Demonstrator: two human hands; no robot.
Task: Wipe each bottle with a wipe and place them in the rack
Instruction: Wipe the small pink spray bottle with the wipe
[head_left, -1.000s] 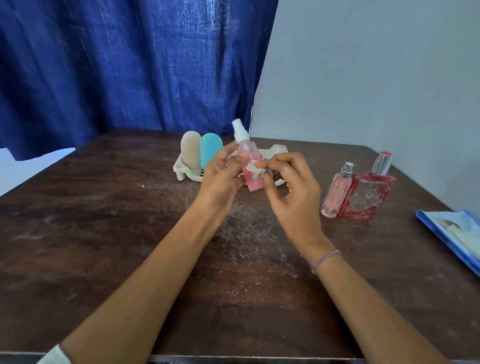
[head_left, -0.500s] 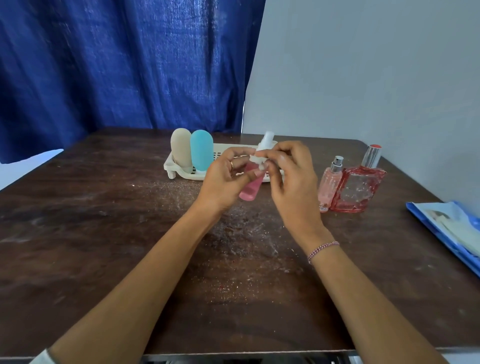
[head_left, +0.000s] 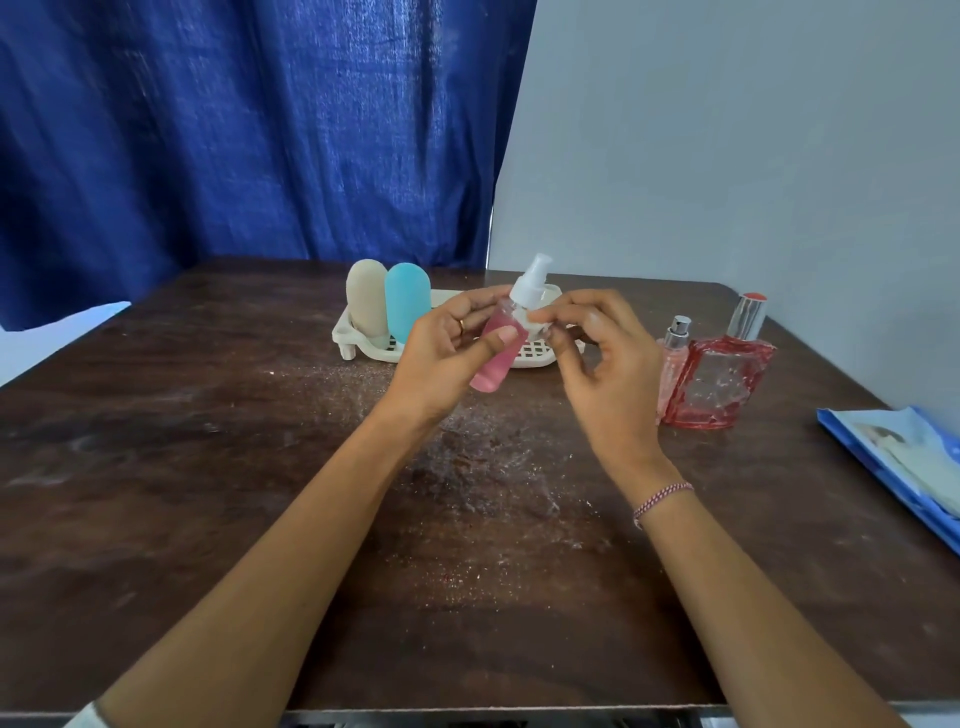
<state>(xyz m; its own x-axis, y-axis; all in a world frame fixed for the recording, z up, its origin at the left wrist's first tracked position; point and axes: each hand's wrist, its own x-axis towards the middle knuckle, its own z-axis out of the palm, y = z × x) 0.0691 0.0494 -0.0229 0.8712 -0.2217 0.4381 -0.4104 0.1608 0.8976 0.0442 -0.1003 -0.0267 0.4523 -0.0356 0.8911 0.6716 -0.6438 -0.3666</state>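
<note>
In the head view, your left hand (head_left: 447, 348) holds the pink spray bottle (head_left: 493, 358) above the surface (head_left: 208, 467), in front of the rack (head_left: 344, 332). That grip is clamped on the bottle: the thumb lies across its pink body and the fingers curl round behind it. The bottle is tilted, its base towards you and to the left, its white pump top (head_left: 530, 283) up and to the right. A ring (head_left: 461, 325) shows on one finger of this hand.

Your right hand (head_left: 602, 364) is at the bottle's neck, just under the pump top. Its grip is together on a small white wipe (head_left: 537, 326), pinched between thumb and fingertips and touching the bottle. Most of the wipe is hidden by your fingers. A bracelet (head_left: 662, 501) sits on this wrist.

The rack stands on the far middle of the surface. At its left end a beige bottle (head_left: 366, 296) and a teal bottle (head_left: 408, 301) stand upright, touching side by side. The rest of the rack lies behind your hands.

To your right, a small pink perfume bottle (head_left: 672, 364) and a red glass perfume bottle (head_left: 722, 379) stand upright on the surface, right against each other and well apart from the rack. Further right, a blue pack of wipes (head_left: 898, 457) lies flat at the edge of the surface.

Behind the surface hang a blue curtain (head_left: 260, 130) on the left and a grey wall (head_left: 727, 156) on the right.
</note>
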